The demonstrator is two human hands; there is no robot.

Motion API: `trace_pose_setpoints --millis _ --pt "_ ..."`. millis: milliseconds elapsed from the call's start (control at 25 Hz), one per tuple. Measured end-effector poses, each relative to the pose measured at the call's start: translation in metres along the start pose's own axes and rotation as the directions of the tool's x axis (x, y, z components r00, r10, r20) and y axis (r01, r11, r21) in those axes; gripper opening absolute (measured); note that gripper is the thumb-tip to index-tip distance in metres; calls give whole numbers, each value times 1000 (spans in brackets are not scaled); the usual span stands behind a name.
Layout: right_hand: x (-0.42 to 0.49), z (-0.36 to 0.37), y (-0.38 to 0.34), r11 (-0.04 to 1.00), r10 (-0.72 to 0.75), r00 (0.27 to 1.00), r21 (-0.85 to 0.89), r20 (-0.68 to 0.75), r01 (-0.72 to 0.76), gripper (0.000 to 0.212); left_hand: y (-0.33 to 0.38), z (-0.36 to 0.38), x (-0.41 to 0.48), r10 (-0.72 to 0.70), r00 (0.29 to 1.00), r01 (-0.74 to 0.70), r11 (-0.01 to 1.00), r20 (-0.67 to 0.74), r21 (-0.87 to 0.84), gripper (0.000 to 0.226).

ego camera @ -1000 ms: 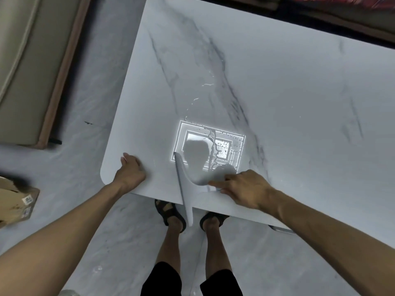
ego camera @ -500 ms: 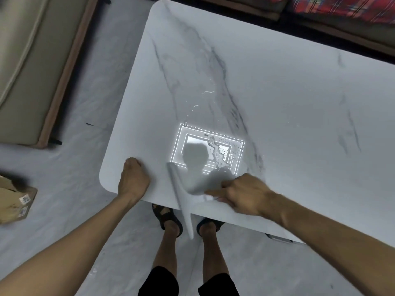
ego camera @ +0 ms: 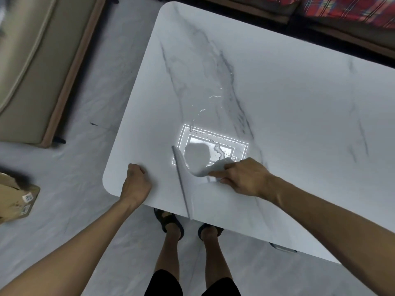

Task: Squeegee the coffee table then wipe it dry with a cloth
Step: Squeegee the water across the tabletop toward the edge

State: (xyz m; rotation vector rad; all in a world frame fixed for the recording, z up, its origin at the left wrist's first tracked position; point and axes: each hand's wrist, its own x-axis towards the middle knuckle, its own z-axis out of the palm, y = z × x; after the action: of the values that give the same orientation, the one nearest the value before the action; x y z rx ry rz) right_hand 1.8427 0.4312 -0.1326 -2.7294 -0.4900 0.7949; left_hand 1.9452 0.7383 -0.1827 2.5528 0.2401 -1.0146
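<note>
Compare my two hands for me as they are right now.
The left hand holds nothing, fingers curled; the right hand grips the squeegee by its handle. The left hand sits near the rounded corner of the table; the right hand is further in, beside the puddle. Both are over the table's near edge.

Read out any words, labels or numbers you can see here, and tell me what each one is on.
Nothing here can be read.
Box: two small stickers with print, too small and blurred to read.
Table and squeegee: no markings visible.
</note>
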Motion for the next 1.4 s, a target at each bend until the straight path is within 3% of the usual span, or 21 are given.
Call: trace_pose_setpoints --millis 200,480,640,800,920,1160,1400 --pt "-76 -4 57 971 237 971 26 -21 -237 42 28 4 -1 26 995 -30 998 92 47 24" --pt "-130 -24 69 914 406 905 83 -126 -398 47 76 -3 -10 77 991 -80 997 105 20 28" --pt "-94 -53 70 813 551 828 290 -103 -505 35 102 -15 1 113 991 -112 993 66 -26 26" --pt "-19 -96 91 634 683 718 598 -136 -490 39 140 -27 40 171 984 -169 985 44 -40 30" --pt "59 -135 136 597 736 653 624 -177 -504 45 176 -32 79 266 964 -264 962 25 -69 28" --pt "181 -200 214 515 833 519 611 -192 -601 37 220 -25 136 398 915 -403 905 63 138 31" --pt "137 -164 190 573 797 584 498 -155 -651 32 241 -22 146 342 919 -372 917 194 142 38"
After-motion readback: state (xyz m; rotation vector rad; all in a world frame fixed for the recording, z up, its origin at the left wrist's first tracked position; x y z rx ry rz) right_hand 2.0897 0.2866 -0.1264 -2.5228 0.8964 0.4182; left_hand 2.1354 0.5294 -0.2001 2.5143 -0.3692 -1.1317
